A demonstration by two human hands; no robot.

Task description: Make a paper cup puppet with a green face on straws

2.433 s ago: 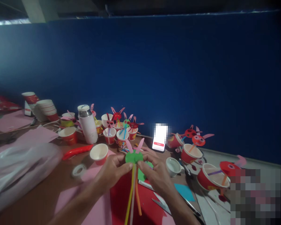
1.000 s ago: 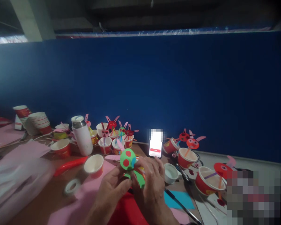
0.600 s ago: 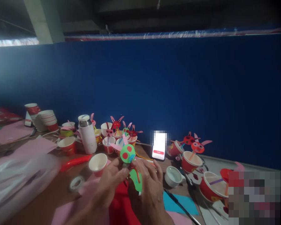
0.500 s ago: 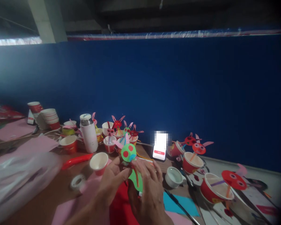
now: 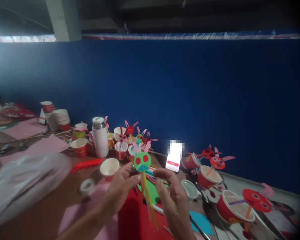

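A green paper animal face with pink ears, red round eyes and a blue mouth is pinched at its left edge by my left hand. Yellow strips hang down below it. To the right, my right hand is raised with its fingers curved and thumb apart, close to the face and seemingly off it. Under both hands lie red paper, a green paper piece and several thin coloured sticks, partly hidden by the face and fingers.
Paper cups with paper animals line the right and back. A white flask stands behind my left hand, near an empty cup and tape roll. A lit phone leans at the blue wall. A plastic bag lies left.
My right hand has moved away from the green face to the right. The face now turns more squarely towards me, and yellow strips show hanging beneath it. The view has shifted slightly left.
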